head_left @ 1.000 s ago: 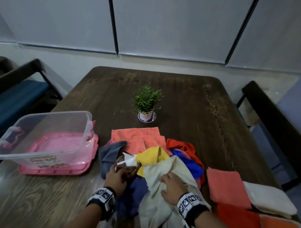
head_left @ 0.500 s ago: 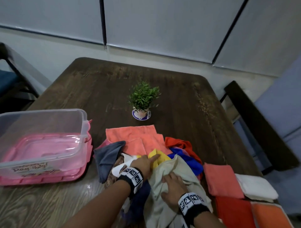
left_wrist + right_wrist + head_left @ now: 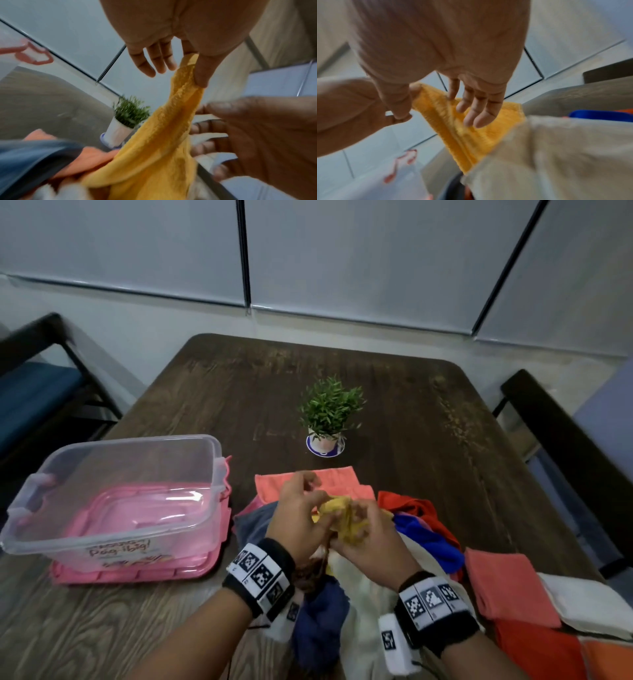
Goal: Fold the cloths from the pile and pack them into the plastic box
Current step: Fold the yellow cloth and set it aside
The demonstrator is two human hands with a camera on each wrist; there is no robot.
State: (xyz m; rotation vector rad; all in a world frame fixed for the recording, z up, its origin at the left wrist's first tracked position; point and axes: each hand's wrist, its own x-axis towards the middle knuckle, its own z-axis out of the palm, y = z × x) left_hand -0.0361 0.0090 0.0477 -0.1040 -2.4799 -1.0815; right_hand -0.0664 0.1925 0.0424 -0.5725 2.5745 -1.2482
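Yellow cloth (image 3: pixel 346 517): lifted just above the pile, bunched between both hands; its lower part trails down among the other cloths.
Left hand (image 3: pixel 301 515): thumb and forefinger pinch an upper edge of the yellow cloth; the other fingers (image 3: pixel 154 59) hang straight and loose.
Right hand (image 3: pixel 371 537): thumb and forefinger pinch the same edge close by; the remaining fingers (image 3: pixel 477 108) lie relaxed against the fabric.
Risk, grip: both pinches are light and sit close together, so a shake to open the cloth could likely slip it from one hand.
Risk, snag: the trailing end lies under the beige cloth (image 3: pixel 363 594); pulling up may drag that one along and disturb the pile (image 3: pixel 424 529).
Risk, fold: with no corners yet found, the fold may come out crooked.
Plastic box (image 3: pixel 113 494): to the left on the table (image 3: pixel 428 422), apparently holding no cloths, standing on a pink lid (image 3: pixel 137 571).
Potted plant (image 3: pixel 327 416): just beyond the pile; a wide spread of the cloth could knock it.
Folded cloths (image 3: pixel 507 587): stacked at the right, clear of the hands.
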